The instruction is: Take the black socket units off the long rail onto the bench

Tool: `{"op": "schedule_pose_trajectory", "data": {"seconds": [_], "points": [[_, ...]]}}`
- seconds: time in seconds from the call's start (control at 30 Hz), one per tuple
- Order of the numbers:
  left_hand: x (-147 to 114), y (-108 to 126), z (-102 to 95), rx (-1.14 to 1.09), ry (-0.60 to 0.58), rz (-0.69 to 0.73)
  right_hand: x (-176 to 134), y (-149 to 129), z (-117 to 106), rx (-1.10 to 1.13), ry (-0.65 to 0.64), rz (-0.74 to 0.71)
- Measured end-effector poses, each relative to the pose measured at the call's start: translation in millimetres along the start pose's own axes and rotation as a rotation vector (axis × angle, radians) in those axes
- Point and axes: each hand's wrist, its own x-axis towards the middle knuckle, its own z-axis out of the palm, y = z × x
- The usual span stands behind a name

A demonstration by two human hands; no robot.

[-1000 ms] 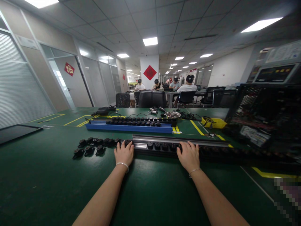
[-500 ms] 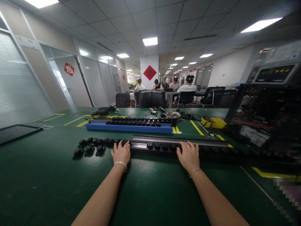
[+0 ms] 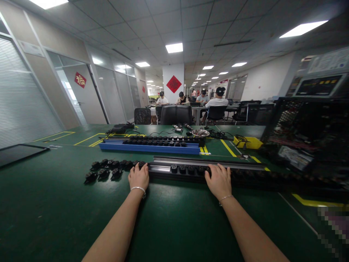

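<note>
A long black metal rail (image 3: 163, 176) lies crosswise in front of me, with a shiny inner channel and a row of round black socket modules (image 3: 183, 169) set in it. At its left end, my left hand (image 3: 139, 177) is closed around a black socket module (image 3: 141, 164), mostly covered by the fingers. My right hand (image 3: 219, 180) grips the rail farther right, its thumb on the near side and its fingers over the top. Several loose socket modules (image 3: 103, 174) lie on the table just left of my left hand.
Behind the rail stands a blue rail (image 3: 149, 148) filled with modules. Farther back are a metal bowl (image 3: 200, 133), cables and a yellow tray (image 3: 249, 142). An open computer case (image 3: 302, 134) stands right; a flat black panel (image 3: 20, 154) lies left. People sit at desks beyond.
My left hand has shifted slightly left and its fingers have drawn closer together. The right hand and the rail have stayed in place.
</note>
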Motion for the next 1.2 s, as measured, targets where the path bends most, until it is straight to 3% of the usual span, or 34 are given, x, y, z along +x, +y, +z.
{"op": "schedule_pose_trajectory", "data": {"seconds": [0.4,0.83,1.2], "points": [[11.2,-12.2,5.3,-0.067,-0.052,0.000,-0.1,0.1,0.8,-0.001,0.009,-0.001],[32.3,-39.2,15.1,-0.224,-0.028,-0.095,-0.2,2.4,2.8,0.011,0.023,-0.010],[38.9,-45.2,17.7,-0.291,0.010,-0.108,0.2,2.2,1.8,0.001,0.001,-0.006]]}}
